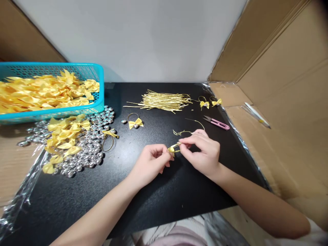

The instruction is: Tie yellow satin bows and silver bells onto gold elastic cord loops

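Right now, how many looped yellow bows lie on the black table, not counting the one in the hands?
4 looped bows: two side by side near the pink snips, one by the gold strands, one at the bead pile's edge. Others may hide among loose bows.

Reckoned from the small bow pinched between left hand and right hand, the black tabletop lies bare from 6 to 8 o'clock. Toward 12 only a loose gold thread lies before the bundle of gold cords. At 9 to 10 a heap of silver beads and yellow bows blocks the way, with the teal basket behind it. A finished bow lies at 11 and pink snips at 1, while a cardboard wall closes off 3.
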{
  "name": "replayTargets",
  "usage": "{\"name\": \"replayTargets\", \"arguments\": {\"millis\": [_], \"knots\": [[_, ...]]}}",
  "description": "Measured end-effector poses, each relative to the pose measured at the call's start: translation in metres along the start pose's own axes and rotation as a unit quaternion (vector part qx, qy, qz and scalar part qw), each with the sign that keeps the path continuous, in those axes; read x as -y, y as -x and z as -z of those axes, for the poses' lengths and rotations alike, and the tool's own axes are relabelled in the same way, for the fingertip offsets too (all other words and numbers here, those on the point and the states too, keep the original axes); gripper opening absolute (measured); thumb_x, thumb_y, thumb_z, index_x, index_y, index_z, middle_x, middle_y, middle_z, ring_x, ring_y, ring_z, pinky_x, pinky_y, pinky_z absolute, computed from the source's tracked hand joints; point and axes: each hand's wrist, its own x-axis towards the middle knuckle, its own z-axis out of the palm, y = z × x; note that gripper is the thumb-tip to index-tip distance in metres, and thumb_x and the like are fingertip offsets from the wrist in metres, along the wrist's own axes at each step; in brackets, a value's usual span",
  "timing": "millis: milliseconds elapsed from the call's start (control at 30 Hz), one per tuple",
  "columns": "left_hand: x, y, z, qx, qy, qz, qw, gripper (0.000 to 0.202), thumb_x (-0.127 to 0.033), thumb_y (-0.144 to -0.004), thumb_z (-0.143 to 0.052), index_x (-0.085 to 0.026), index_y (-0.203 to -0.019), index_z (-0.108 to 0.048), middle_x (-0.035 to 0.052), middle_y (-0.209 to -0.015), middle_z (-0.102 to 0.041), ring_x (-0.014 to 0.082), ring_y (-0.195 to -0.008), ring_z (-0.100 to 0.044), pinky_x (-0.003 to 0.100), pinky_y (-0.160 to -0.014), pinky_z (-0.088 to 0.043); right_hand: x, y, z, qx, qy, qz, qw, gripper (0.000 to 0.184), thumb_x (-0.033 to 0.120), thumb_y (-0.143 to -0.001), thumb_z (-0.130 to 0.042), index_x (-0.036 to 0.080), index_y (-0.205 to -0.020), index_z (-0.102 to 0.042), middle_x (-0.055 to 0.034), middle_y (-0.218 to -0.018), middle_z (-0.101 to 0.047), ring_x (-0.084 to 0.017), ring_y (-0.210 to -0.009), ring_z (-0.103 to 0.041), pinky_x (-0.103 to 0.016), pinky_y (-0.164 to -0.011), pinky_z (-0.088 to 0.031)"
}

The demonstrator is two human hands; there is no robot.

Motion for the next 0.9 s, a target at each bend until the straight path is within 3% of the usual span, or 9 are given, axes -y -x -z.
{"name": "replayTargets", "arguments": {"millis": [200,300,400,567,900], "knots": [[0.0002,-0.0005,0.0009,-0.018,0.036,0.005,0.999,0.017,-0.030,-0.071,-0.059,-0.016,-0.060,-0.057,-0.0055,-0.049,-0.053,0.0044,-0.038,-0.040,0.017,-0.039,-0.027,0.0016,0.0017,0.0035,0.046,-0.107,-0.118,0.986,0.008,0.014,-0.078,-0.067,0.020,-0.082,-0.068,0.0012,-0.063,-0.068,-0.013,-0.056,-0.062,-0.030,-0.063,-0.053],[-0.0012,-0.0004,0.0008,-0.027,0.066,0.008,0.997,0.015,-0.029,-0.070,-0.058,-0.017,-0.060,-0.058,-0.0056,-0.048,-0.052,0.0046,-0.037,-0.039,0.017,-0.039,-0.026,-0.0022,0.0009,0.0071,0.106,-0.213,-0.164,0.957,0.020,0.019,-0.077,-0.070,0.020,-0.097,-0.068,-0.0020,-0.078,-0.071,-0.015,-0.069,-0.066,-0.030,-0.067,-0.056],[-0.0017,-0.0005,0.0013,-0.031,0.095,0.015,0.995,0.015,-0.028,-0.069,-0.058,-0.017,-0.059,-0.058,-0.0054,-0.048,-0.053,0.0043,-0.037,-0.038,0.018,-0.039,-0.025,-0.0055,-0.0011,0.0084,0.134,-0.229,-0.148,0.953,0.015,0.019,-0.078,-0.068,0.019,-0.094,-0.070,-0.0038,-0.081,-0.072,-0.016,-0.073,-0.067,-0.030,-0.069,-0.056],[-0.0006,-0.0012,0.0024,-0.009,0.120,0.039,0.992,0.015,-0.029,-0.068,-0.060,-0.017,-0.061,-0.057,-0.0054,-0.048,-0.054,0.0040,-0.037,-0.039,0.017,-0.039,-0.026,-0.0039,-0.0016,0.0037,0.119,-0.196,-0.117,0.966,0.004,0.015,-0.079,-0.070,0.019,-0.079,-0.069,-0.0027,-0.073,-0.073,-0.015,-0.066,-0.067,-0.029,-0.066,-0.056],[0.0000,-0.0025,0.0019,-0.010,0.145,0.056,0.988,0.021,-0.034,-0.071,-0.062,-0.017,-0.062,-0.054,-0.0049,-0.049,-0.054,0.0036,-0.036,-0.038,0.017,-0.038,-0.024,0.0008,0.0021,0.0004,0.112,-0.209,-0.162,0.958,0.008,0.016,-0.079,-0.071,0.020,-0.072,-0.070,-0.0017,-0.071,-0.074,-0.015,-0.064,-0.068,-0.029,-0.065,-0.057]]}}
